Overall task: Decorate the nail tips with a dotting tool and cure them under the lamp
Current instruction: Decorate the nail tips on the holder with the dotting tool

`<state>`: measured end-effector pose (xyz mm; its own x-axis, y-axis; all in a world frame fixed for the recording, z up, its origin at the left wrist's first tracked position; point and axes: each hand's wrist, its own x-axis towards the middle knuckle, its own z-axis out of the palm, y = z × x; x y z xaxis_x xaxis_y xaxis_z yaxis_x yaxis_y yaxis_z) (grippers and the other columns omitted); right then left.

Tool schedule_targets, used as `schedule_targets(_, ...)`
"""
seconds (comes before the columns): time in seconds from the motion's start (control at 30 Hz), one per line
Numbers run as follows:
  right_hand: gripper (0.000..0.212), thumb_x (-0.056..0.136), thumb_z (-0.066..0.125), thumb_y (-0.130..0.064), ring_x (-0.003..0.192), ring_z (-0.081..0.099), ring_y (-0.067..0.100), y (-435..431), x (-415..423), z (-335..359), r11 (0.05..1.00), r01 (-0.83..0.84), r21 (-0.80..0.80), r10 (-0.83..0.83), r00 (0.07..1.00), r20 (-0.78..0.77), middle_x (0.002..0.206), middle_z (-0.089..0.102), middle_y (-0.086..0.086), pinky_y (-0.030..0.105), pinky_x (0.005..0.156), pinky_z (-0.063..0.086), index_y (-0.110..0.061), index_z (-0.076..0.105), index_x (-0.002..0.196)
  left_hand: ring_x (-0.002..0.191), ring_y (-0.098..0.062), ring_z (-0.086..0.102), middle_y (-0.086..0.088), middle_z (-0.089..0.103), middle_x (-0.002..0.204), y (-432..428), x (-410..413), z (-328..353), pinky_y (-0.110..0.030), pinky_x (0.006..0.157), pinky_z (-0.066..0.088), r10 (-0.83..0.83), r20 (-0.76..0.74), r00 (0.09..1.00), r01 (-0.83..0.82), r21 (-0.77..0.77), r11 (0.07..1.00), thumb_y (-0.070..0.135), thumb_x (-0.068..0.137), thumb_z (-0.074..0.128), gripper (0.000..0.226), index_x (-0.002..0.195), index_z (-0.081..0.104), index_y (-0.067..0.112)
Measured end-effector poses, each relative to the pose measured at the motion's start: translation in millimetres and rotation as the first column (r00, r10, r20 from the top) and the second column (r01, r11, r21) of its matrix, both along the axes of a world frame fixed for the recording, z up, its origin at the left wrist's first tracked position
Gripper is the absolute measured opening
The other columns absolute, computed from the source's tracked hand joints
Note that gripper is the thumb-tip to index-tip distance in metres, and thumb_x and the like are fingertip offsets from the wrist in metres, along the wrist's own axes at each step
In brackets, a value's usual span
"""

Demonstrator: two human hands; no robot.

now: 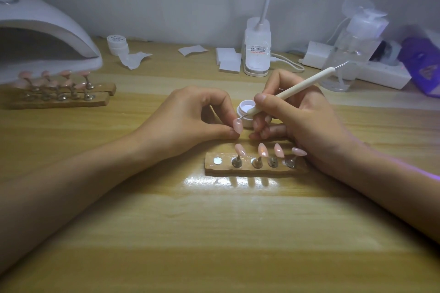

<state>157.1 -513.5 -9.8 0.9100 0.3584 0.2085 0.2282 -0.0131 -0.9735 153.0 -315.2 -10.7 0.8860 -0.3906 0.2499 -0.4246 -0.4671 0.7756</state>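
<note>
The left hand pinches one pink nail tip between thumb and forefinger, its face tilted up, I'd say to keep the surface steady and in sight. The right hand grips the dotting tool like a pen. The tool's lower metal point is at the top of that tip, touching or just above; I cannot tell which. The right hand's lower fingers rest on the worktop, likely as a brace.

The open pot of white gel sits just behind both hands, handy for reloading. In front lies the holder strip with four more tips on stands and a bare magnet at its left end, probably the held tip's place. The right wrist lies close to the strip's right end, so a careless pull back could knock the rightmost tip.

The curing lamp stands at the far left, two more loaded strips before its mouth. The back edge is crowded: desk lamp base, pads, pump bottle. The forearms have room nearer the person.
</note>
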Motion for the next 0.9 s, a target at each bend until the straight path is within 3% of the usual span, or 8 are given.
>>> schedule_targets(0.33, 0.023, 0.095, 0.062, -0.011, 0.059, 0.061, 0.018, 0.4, -0.7, 1.0, 1.000, 0.003, 0.010, -0.003, 1.000, -0.005, 0.065, 0.064, 0.007, 0.042, 0.066, 0.059, -0.016, 0.052, 0.075, 0.059, 0.005, 0.060, 0.020, 0.069, 0.067, 0.6, 2.1, -1.7, -0.006, 0.057, 0.038, -0.005, 0.007, 1.000, 0.005, 0.004, 1.000, 0.018, 0.074, 0.083, 0.018, 0.070, 0.069, 0.027)
schedule_targets(0.53, 0.021, 0.094, 0.061, -0.010, 0.058, 0.061, 0.013, 1.1, -2.3, 1.7, 0.998, 0.009, 0.061, -0.009, 1.000, -0.003, 0.062, 0.063, 0.004, 0.029, 0.058, 0.056, -0.012, 0.050, 0.077, 0.060, 0.005, 0.061, 0.020, 0.069, 0.067, 0.8, 2.1, -2.3, -0.005, 0.057, 0.038, -0.015, 0.011, 1.000, 0.015, -0.001, 1.000, 0.017, 0.074, 0.083, 0.018, 0.071, 0.069, 0.027)
schedule_targets(0.9, 0.021, 0.095, 0.059, -0.009, 0.059, 0.062, 0.015, 1.8, -6.0, 4.9, 0.995, 0.031, 0.095, -0.036, 0.998, 0.060, 0.064, 0.064, 0.006, 0.031, 0.058, 0.057, -0.013, 0.048, 0.077, 0.059, 0.005, 0.060, 0.019, 0.069, 0.067, -0.4, 1.1, -2.1, -0.008, 0.056, 0.039, 0.007, 0.016, 1.000, -0.007, -0.002, 1.000, 0.023, 0.072, 0.083, 0.014, 0.071, 0.070, 0.024)
